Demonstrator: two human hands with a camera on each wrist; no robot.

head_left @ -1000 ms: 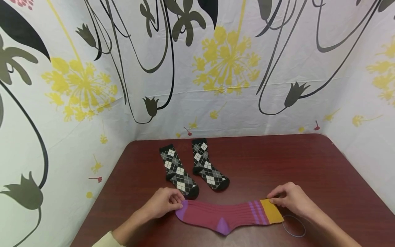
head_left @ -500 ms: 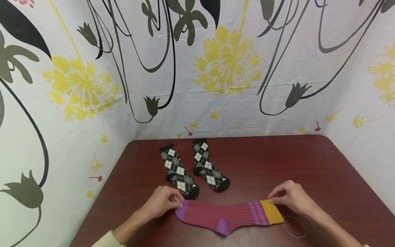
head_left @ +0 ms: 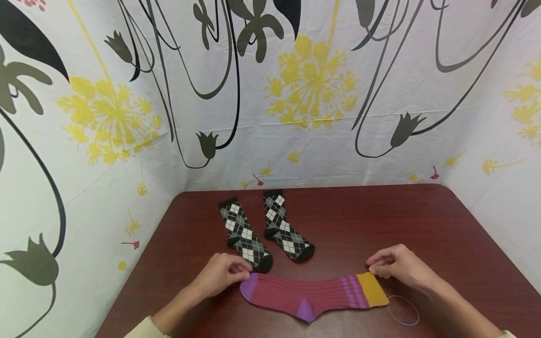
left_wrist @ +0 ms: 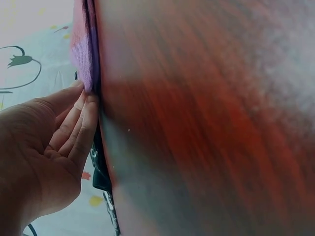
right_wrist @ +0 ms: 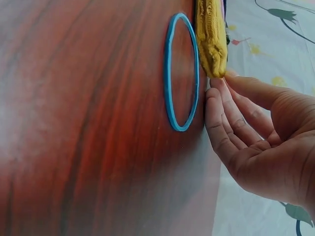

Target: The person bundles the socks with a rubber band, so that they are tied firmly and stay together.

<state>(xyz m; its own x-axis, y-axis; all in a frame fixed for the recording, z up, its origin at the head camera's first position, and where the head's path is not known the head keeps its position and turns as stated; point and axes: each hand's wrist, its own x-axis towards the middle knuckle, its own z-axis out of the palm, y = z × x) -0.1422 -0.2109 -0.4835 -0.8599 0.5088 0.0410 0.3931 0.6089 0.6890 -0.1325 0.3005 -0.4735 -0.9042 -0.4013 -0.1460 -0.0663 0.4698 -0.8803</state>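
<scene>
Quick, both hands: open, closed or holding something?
Left hand: fingertips at the purple toe of the maroon sock; whether it pinches, can't tell.
Right hand: fingertips at the corner of its yellow cuff; whether it pinches, can't tell.

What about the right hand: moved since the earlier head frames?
Yes, slightly. The right hand sits higher in the head view, nearer the far edge of the table; whether slid back or lifted, I can't tell.

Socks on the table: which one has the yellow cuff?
The maroon sock, lying nearest the camera, wears the yellow cuff; both argyle socks, farther back, are dark-cuffed.
</scene>
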